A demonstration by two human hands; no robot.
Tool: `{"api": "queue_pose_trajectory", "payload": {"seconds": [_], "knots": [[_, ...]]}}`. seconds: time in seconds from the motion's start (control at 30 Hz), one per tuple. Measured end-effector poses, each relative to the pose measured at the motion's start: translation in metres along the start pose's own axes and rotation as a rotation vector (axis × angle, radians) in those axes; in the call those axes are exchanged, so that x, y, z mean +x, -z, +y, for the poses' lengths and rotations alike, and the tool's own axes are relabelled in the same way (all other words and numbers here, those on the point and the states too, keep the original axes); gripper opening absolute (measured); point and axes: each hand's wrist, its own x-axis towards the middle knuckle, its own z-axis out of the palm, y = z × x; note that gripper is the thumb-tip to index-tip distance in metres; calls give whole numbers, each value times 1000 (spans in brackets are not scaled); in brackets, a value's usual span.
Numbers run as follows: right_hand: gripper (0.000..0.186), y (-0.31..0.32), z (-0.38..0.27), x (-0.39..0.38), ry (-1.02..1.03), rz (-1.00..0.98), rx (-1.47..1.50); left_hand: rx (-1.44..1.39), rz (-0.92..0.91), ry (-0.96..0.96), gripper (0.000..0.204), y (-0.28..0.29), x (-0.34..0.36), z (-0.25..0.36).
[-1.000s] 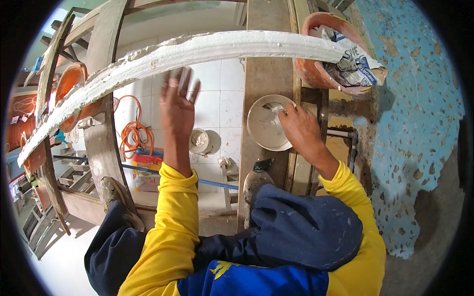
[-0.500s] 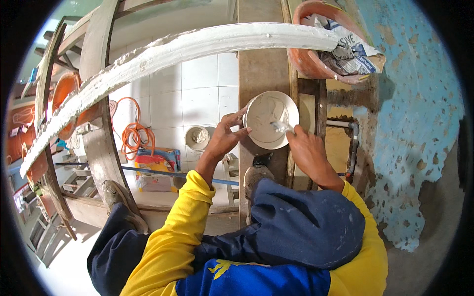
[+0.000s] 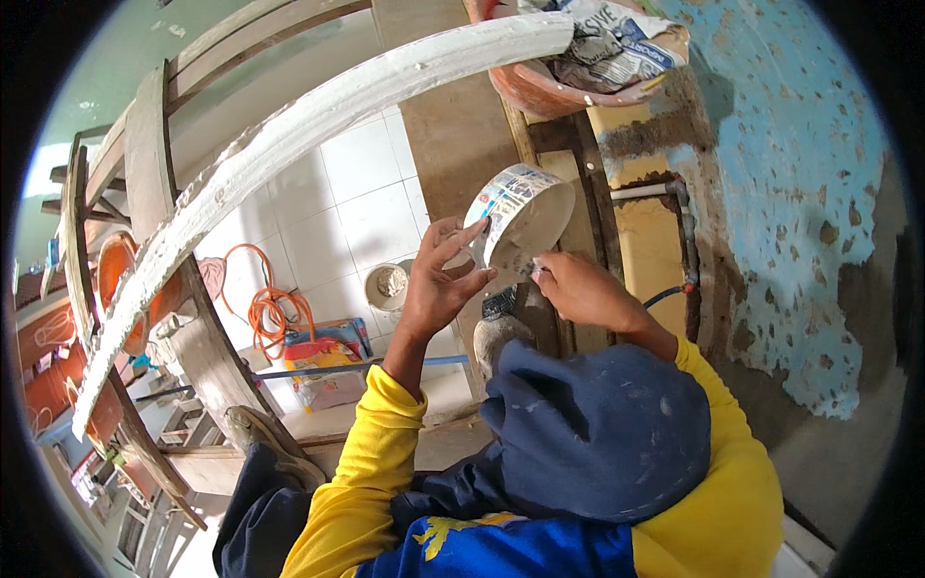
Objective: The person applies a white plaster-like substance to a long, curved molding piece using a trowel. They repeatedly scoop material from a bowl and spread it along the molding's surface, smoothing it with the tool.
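Observation:
A round white tub (image 3: 525, 197) with a printed outer wall is tilted toward me, white plaster-like paste smeared inside. My left hand (image 3: 441, 275) grips its left side, thumb near the lower rim and fingers along the wall. At the tub's lower edge my right hand (image 3: 586, 292) is closed round the handle of a small paste-smeared tool (image 3: 520, 262). The tool's working end lies at the tub's mouth; whether it is a spoon or a scraper I cannot make out. My shoe (image 3: 501, 339) rests just below the tub.
A long curved white plaster moulding (image 3: 318, 120) spans the scaffold planks (image 3: 448, 125). One end meets an orange basin (image 3: 540, 91) holding a crumpled paper sack (image 3: 617, 48). On the tiled floor below are a small bucket (image 3: 387, 286) and an orange hose (image 3: 275, 313). A peeling blue wall (image 3: 790, 193) stands right.
The tub has tipped from nearly upright toward me, showing its printed side. The tool has shifted from inside the tub to its lower rim. My view has turned slightly.

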Motion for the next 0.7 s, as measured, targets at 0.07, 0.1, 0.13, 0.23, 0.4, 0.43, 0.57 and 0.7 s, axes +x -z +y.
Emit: {"api": "queue_pose_trajectory", "payload": {"seconds": [0.07, 0.1, 0.13, 0.23, 0.4, 0.43, 0.57, 0.7], "knots": [[22, 31, -30, 11, -246, -232, 225, 34, 0, -12, 70, 3, 0, -4], [23, 36, -30, 14, -225, -223, 308, 35, 4, -19, 71, 4, 0, -3], [24, 41, -28, 17, -202, -216, 389, 36, 10, -26, 72, 6, 0, -3], [27, 52, -9, 29, -109, -186, 608, 192, 24, -125, 73, 13, 4, -9], [33, 44, 45, 31, -93, -214, 919, 134, 28, -50, 71, 21, 10, -28], [36, 41, 56, 30, -80, -247, 1006, 2, 50, 26, 71, 20, 10, -32], [26, 23, 74, 38, -12, -209, 1204, -347, 50, 202, 70, 32, 13, -41], [36, 22, 78, 56, 17, -196, 1236, 228, -14, 169, 77, 57, 18, -44]]}}
